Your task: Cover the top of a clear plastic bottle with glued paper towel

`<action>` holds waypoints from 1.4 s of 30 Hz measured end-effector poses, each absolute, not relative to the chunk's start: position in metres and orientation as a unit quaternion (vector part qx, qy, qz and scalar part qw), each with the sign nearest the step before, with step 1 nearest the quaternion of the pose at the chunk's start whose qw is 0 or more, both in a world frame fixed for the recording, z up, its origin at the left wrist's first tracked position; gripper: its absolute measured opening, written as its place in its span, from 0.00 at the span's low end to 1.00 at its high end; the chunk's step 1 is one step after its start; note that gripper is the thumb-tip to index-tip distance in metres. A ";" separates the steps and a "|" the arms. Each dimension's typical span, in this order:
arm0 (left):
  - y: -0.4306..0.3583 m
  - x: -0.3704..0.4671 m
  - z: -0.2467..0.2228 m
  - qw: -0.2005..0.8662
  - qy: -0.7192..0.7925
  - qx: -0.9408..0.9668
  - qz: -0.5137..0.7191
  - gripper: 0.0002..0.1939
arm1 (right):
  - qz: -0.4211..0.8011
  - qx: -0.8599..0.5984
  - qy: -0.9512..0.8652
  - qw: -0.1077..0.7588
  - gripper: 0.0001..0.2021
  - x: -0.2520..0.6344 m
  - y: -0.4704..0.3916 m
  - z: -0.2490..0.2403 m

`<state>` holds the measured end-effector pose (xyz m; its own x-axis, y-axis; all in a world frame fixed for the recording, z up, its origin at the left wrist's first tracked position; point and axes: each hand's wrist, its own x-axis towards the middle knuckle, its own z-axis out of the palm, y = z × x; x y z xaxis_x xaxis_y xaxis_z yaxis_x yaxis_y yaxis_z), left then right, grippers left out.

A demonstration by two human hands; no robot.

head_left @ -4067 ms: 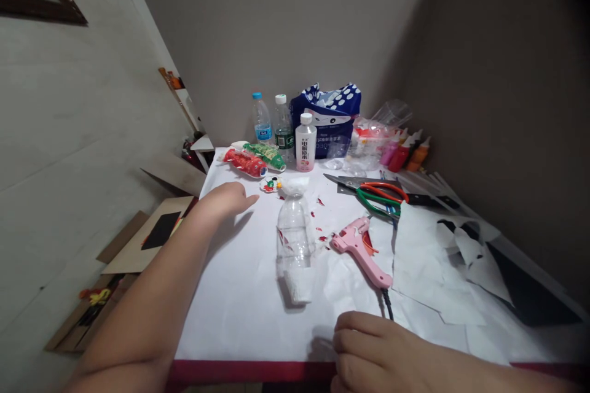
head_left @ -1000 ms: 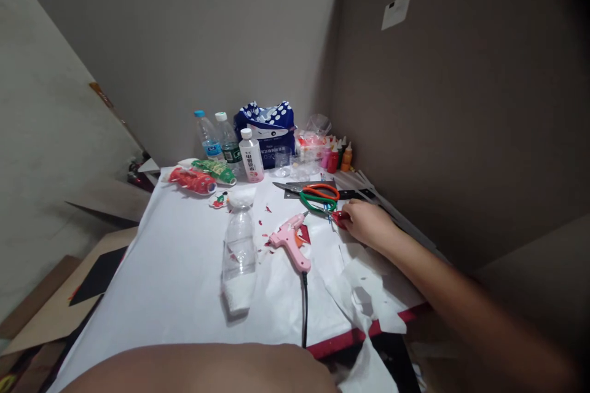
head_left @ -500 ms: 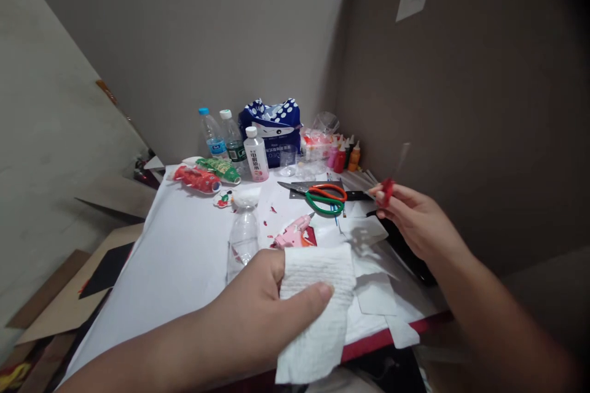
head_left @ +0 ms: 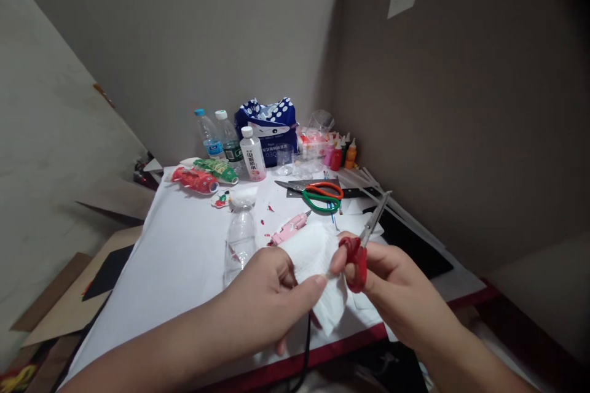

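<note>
My left hand (head_left: pixel 286 295) pinches a white textured paper towel (head_left: pixel 311 252), its thumb lying across the front. Close beside it, my right hand (head_left: pixel 387 276) grips small red-handled scissors (head_left: pixel 357 264) by the loops, their metal blades pointing up and away to the right. The right fingers meet the towel's right edge. Just beyond the left hand stands a clear plastic bottle (head_left: pixel 240 236) with a white piece on its top. Partly behind the towel lies a pink glue gun (head_left: pixel 290 228).
Large scissors with orange and green handles (head_left: pixel 322 195) lie mid-table. Behind are a white-capped drink bottle (head_left: pixel 253 156), a blue bag (head_left: pixel 267 129) and several paint bottles (head_left: pixel 338 153). Red (head_left: pixel 196 180) and green (head_left: pixel 216 169) fish-shaped crafts lie at the left. A black board (head_left: pixel 415 245) is at the right.
My right hand has moved left and toward me with the red-handled scissors, up to the towel. The towel has bent and its lower end has lifted. The view has shifted slightly.
</note>
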<state>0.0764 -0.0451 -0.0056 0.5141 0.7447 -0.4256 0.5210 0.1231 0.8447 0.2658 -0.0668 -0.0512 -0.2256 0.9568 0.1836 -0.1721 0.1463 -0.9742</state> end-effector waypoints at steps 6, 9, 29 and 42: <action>-0.034 0.073 0.000 0.536 0.472 0.699 0.030 0.30 | 0.499 -0.359 -0.596 0.517 0.05 0.268 -0.066 -0.049; -0.030 0.074 0.003 0.542 0.448 0.711 0.014 0.30 | 0.486 -0.369 -0.597 0.521 0.05 0.268 -0.067 -0.050; -0.013 0.057 0.002 0.505 0.519 0.685 0.078 0.30 | 0.654 -0.506 -0.494 0.269 0.11 0.277 -0.116 -0.096; -0.020 0.066 0.003 0.496 0.489 0.704 0.141 0.20 | 0.667 -0.389 -0.574 0.272 0.12 0.250 -0.094 -0.079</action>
<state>0.0662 -0.0198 0.0029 0.4824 0.8276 -0.2869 0.5489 -0.0304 0.8353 0.2503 -0.0936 -0.0790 -0.5497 0.8092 -0.2073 0.0846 -0.1930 -0.9775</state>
